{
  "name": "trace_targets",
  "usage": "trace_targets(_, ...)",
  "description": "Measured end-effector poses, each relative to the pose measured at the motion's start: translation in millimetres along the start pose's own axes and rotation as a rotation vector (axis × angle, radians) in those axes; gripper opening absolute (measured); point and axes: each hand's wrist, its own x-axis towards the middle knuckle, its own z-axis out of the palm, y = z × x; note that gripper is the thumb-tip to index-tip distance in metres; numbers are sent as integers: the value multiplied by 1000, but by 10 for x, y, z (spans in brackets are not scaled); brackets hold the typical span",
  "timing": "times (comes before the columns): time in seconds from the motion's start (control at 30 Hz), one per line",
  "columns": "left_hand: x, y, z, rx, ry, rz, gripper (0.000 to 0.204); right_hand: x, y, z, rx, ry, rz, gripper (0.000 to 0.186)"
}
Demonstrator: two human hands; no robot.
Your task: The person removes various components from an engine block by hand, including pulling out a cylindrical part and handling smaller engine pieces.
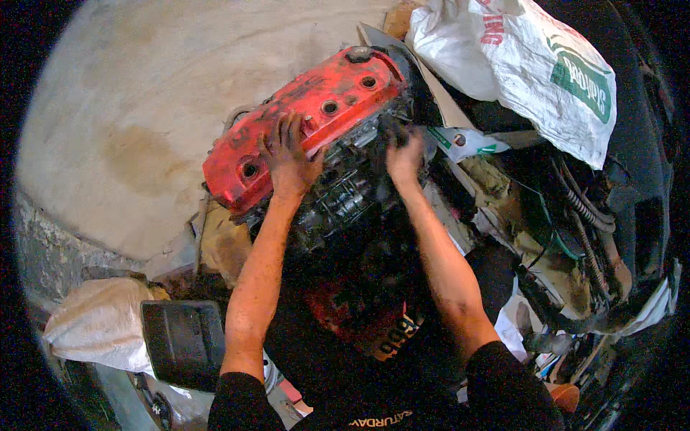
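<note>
A greasy engine (345,194) sits in front of me, with a red valve cover (302,108) along its top. Dark round holes run down the middle of the cover, and black grime smears its paint. My left hand (293,154) lies on the cover's near edge, its blackened fingers spread over the red metal. Close to the engine's right end is my right hand (405,154). Its fingers are dark and smeared by motion against the black parts, so what they touch is hidden.
Pale concrete floor (144,93) stretches beyond the engine. A white woven sack (553,79) lies at the far right, above hoses (586,215) and scrap. At the lower left, a black plastic bin (183,341) stands beside a whitish sack (97,320).
</note>
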Motion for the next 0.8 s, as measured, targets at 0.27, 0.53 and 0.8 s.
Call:
trace_targets(0.27, 95, 246, -135, 140, -43, -25, 75, -24, -20, 33, -283, -510, -16, 51)
trace_targets(0.53, 82, 146, -109, 161, -56, -34, 73, 31, 34, -151, 194, -137, 32, 36)
trace_targets(0.8, 82, 165, -48, 113, 12, 11, 71, 455, -293, -12, -94, -247, 211, 37)
